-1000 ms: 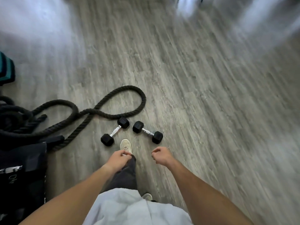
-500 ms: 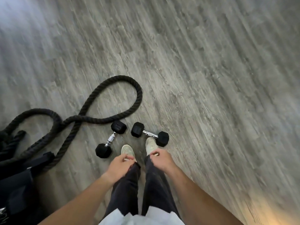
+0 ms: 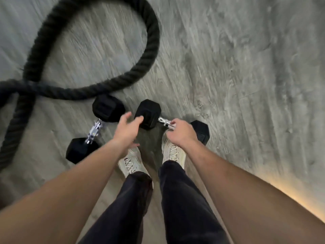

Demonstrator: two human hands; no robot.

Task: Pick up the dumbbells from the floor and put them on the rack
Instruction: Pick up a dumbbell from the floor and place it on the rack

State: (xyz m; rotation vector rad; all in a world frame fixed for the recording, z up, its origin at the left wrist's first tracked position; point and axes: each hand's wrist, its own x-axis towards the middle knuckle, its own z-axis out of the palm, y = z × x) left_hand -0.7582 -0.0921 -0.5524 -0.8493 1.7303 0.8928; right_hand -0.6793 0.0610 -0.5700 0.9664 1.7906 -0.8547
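Note:
Two small black hex dumbbells with chrome handles lie on the grey wood floor just ahead of my feet. The left dumbbell lies slanted, apart from my hands. The right dumbbell lies across in front of my right shoe. My left hand hovers between the two with its fingers spread, its fingertips near the right dumbbell's left head. My right hand is over the right dumbbell's handle, fingers loosely curled above the chrome bar; a grip on it does not show. No rack is in view.
A thick black battle rope loops on the floor beyond the dumbbells and runs off to the left. My two pale shoes stand close behind the dumbbells. Bare floor spreads to the right.
I have bent down, so the dumbbells and rope look much larger. Both hands have moved forward from above my shoes to the dumbbells, and the left hand's fingers have spread.

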